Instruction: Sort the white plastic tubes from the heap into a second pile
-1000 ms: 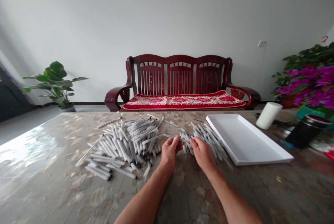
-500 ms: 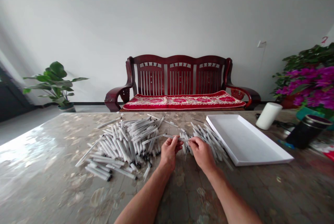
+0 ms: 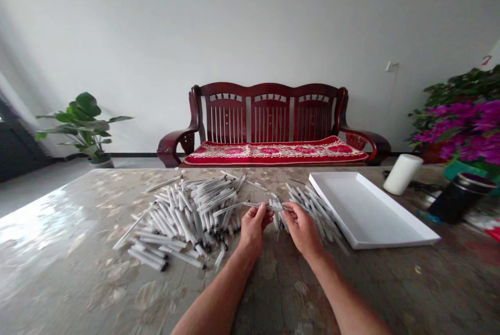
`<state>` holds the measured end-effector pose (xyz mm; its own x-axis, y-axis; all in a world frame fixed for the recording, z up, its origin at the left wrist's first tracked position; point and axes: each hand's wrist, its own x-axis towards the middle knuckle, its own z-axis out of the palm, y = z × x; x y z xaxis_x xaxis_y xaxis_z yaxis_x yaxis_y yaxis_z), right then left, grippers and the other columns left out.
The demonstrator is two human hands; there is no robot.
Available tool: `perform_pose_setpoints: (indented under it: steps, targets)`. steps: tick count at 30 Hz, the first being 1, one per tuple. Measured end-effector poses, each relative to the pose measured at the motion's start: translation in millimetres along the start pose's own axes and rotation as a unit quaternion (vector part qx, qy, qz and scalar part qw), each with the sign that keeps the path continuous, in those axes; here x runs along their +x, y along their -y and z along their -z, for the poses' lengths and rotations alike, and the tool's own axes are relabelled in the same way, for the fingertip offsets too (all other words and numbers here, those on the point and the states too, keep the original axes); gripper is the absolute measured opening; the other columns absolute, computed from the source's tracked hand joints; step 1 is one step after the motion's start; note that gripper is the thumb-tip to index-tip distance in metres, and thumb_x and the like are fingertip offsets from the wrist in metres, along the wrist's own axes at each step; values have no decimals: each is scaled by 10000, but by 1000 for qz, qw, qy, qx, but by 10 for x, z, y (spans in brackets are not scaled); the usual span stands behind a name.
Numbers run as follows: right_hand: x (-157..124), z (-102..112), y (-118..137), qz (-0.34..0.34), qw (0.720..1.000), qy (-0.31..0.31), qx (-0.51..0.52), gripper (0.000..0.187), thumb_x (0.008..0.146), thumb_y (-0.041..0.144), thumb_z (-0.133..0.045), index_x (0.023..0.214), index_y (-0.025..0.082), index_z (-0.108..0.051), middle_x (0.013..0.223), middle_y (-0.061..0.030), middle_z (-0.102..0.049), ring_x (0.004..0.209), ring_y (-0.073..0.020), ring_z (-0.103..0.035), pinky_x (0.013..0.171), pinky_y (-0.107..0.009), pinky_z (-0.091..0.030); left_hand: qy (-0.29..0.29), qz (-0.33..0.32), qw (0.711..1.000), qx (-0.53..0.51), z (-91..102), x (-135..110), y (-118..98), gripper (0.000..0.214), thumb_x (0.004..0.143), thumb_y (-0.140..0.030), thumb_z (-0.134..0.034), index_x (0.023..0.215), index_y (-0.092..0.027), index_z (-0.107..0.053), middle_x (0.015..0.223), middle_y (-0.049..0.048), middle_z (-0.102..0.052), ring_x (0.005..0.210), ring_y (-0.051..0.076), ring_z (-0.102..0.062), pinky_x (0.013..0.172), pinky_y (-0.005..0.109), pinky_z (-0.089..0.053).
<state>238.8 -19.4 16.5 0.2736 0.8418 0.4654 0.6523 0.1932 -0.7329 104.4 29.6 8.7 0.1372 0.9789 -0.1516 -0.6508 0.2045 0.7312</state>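
Left hand (image 3: 253,226): thumb and fingers closed in a pinch on one slim, pale pen (image 3: 275,208), which lies roughly crosswise between my hands, above the table (image 3: 121,293). Its left end sticks out past my left fingertips. Right hand (image 3: 304,226): thumb and forefinger at the pen's right end, one above and one below; cannot tell whether they press on it. Both forearms come in from the near edge of view. Beside my left hand, a large loose heap of pens (image 3: 187,215), whitish barrels with dark ends, lying at many angles. Just beyond my right hand, a smaller group of similar pens (image 3: 310,207), partly hidden by that hand. Next to this group, a shallow white tray (image 3: 383,212). Farther right: a white cylinder (image 3: 402,174), a dark tumbler (image 3: 461,197), purple flowers (image 3: 469,126). Across the table, a red-brown wooden bench (image 3: 269,111) with a red patterned cover (image 3: 269,153).
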Motion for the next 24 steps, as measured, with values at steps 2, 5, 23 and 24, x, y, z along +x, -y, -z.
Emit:
perform_pose_setpoints:
  steps: [2,5,23,24]
  targets:
    - [-1,8,-3,-23,999,15,-22,346,954,440,-432,921,234,-709,850,-61,-764,781,-209,-709,677,-286,-499,3,1,1000,-4,1,7,6,537,396,-477,-965,738,-134,-733,615,-1,-697,569,106,-664,559,194,-536]
    - [4,9,-8,-37,998,29,-33,341,944,424,-442,836,236,-705,742,-48,-742,718,-208,-694,637,-286,-480,5,-1,1000,-8,10,17,16,531,399,-469,-966,738,-135,-730,626,-2,-699,572,109,-667,560,198,-540]
    - [23,-7,-105,-17,998,30,-44,221,879,351,-581,953,283,-777,894,-42,-795,825,-233,-741,709,-306,-530,-23,-12,999,44,30,19,43,507,456,-506,-932,691,-132,-682,577,20,-684,546,156,-676,558,257,-556]
    - [26,2,-110,-12,998,25,-55,209,871,333,-594,959,287,-777,912,-39,-795,842,-233,-740,729,-309,-531,-33,-12,999,39,36,27,30,506,445,-499,-935,676,-135,-670,569,14,-678,538,151,-672,548,253,-555]
